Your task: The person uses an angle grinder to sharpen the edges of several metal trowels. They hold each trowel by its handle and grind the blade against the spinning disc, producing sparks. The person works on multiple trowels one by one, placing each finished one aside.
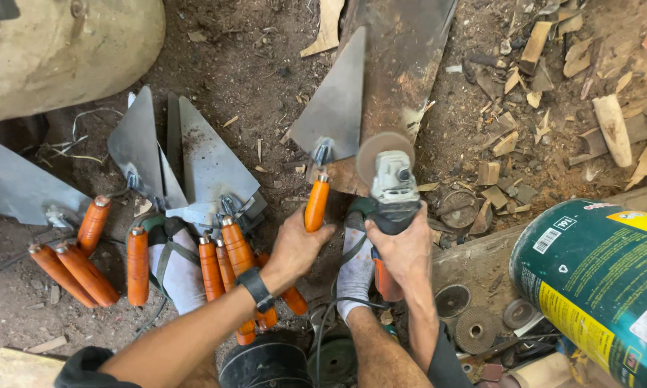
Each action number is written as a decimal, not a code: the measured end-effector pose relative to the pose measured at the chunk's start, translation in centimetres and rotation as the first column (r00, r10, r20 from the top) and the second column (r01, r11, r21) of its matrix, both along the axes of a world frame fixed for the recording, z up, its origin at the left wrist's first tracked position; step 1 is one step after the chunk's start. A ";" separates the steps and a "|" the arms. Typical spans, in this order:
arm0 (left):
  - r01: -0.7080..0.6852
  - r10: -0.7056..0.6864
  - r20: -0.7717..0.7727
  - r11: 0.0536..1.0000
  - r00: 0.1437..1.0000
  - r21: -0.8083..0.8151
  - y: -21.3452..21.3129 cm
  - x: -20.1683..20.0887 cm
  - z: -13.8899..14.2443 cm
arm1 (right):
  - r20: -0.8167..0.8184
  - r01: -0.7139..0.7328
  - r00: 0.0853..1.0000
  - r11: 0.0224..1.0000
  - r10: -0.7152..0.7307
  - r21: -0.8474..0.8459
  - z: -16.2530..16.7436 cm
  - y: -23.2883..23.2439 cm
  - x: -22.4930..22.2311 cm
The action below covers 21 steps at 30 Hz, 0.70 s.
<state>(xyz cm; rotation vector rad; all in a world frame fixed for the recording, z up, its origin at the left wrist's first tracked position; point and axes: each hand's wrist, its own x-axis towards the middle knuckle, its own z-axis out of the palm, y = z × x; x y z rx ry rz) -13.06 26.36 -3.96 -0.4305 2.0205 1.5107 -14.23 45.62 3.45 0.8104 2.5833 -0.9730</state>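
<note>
Orange wooden handles dominated the lower left of the frame, where a heap of finished-looking trowels [194, 215] lay on the dirt floor with their grey triangular blades fanned toward the top, handles all pointing down toward the person so each could be picked up by the grip. Near the centre, the left hand [295, 248] was clenched around the orange handle of one trowel [331, 122], whose blade pointed up and lay flat against a rusty steel plate [402, 57], apparently so the plate backed the thin metal. Just right of it, the right hand [406, 251] was closed around the body of an angle grinder [392, 187], holding it nose-up with its round disc [383, 154] touching or just beside the blade's lower right corner, close to the neck; whether it actually met the metal could not be told. A foot in a white sock and sandal [356, 266] sat between the two hands, another sock [176, 266] lay among the heaped handles, seemingly bracing the work on the ground. Worn grinding discs [474, 327] lay in the lower right, within reach of the grinder hand, beside a green and yellow can [597, 280] on its side. Wood chips [539, 72] littered the upper right, and a pale rounded mass [57, 50] filled the upper left.
</note>
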 end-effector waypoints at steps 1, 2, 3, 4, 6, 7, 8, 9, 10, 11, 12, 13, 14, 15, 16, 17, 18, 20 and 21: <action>-0.051 0.050 0.060 0.998 0.997 0.028 0.9 0.7 -0.1 | 0.070 0.007 0.997 1.000 -0.009 0.019 0.0 -0.1 -0.1; -0.107 0.099 0.127 0.993 0.987 0.055 2.0 1.2 -0.2 | 0.145 0.010 0.989 0.999 -0.016 0.042 0.1 -0.1 -0.2; -0.113 0.106 0.129 0.992 0.986 0.049 2.7 1.6 -0.4 | 0.144 -0.004 0.990 0.999 -0.002 0.039 0.1 -0.1 -0.2; -0.116 0.110 0.133 0.992 0.985 0.042 3.4 1.9 -0.5 | 0.147 -0.015 0.989 0.999 0.010 0.037 0.0 -0.1 -0.2; -0.122 0.113 0.142 0.991 0.983 0.057 4.1 2.4 -0.8 | 0.173 -0.020 0.985 0.999 0.012 0.040 -0.2 -0.1 -0.1; -0.135 0.123 0.142 0.988 0.982 0.080 4.3 2.4 -0.9 | 0.193 -0.024 0.981 0.999 0.015 0.046 -0.3 -0.2 0.0; -0.150 0.135 0.142 0.984 0.981 0.101 4.4 2.4 -1.0 | 0.212 -0.031 0.977 0.998 0.019 0.050 -0.4 -0.3 0.1; -0.171 0.153 0.148 0.978 0.977 0.118 4.5 2.4 -1.0 | 0.218 -0.051 0.975 0.997 0.036 0.061 -0.5 -0.4 0.1; -0.191 0.170 0.153 0.972 0.973 0.134 4.6 2.3 -1.0 | 0.224 -0.070 0.973 0.995 0.053 0.071 -0.6 -0.5 0.1; -0.211 0.187 0.157 0.966 0.970 0.151 4.8 2.3 -0.9 | 0.228 -0.090 0.971 0.993 0.069 0.082 -0.7 -0.5 0.1; -0.213 0.187 0.167 0.965 0.968 0.155 4.9 2.2 -0.8 | 0.245 -0.091 0.967 0.993 0.069 0.081 -0.7 -0.6 0.1; -0.218 0.189 0.179 0.963 0.966 0.161 5.0 2.1 -0.6 | 0.263 -0.094 0.962 0.992 0.070 0.083 -0.7 -0.5 0.1; -0.224 0.191 0.190 0.960 0.963 0.166 5.1 2.0 -0.4 | 0.281 -0.099 0.957 0.992 0.072 0.083 -0.6 -0.6 0.1; -0.209 0.177 0.206 0.966 0.963 0.149 5.2 2.0 -0.2 | 0.281 -0.103 0.957 0.991 0.076 0.082 -0.6 -0.5 0.0; -0.195 0.163 0.222 0.972 0.961 0.131 5.3 1.9 0.0 | 0.280 -0.107 0.956 0.991 0.081 0.079 -0.5 -0.6 0.0; -0.179 0.148 0.235 0.977 0.961 0.113 5.3 1.8 0.1 | 0.278 -0.110 0.957 0.991 0.085 0.076 -0.5 -0.5 0.0; -0.183 0.154 0.224 0.976 0.962 0.117 5.3 1.7 0.3 | 0.267 -0.119 0.959 0.990 0.094 0.080 -0.5 -0.5 -0.1; -0.192 0.164 0.202 0.973 0.966 0.125 5.4 1.6 0.5 | 0.248 -0.136 0.962 0.987 0.111 0.087 -0.5 -0.5 -0.1; -0.186 0.160 0.199 0.975 0.967 0.123 5.4 1.5 0.5 | 0.247 -0.133 0.963 0.987 0.108 0.086 -0.6 -0.5 -0.1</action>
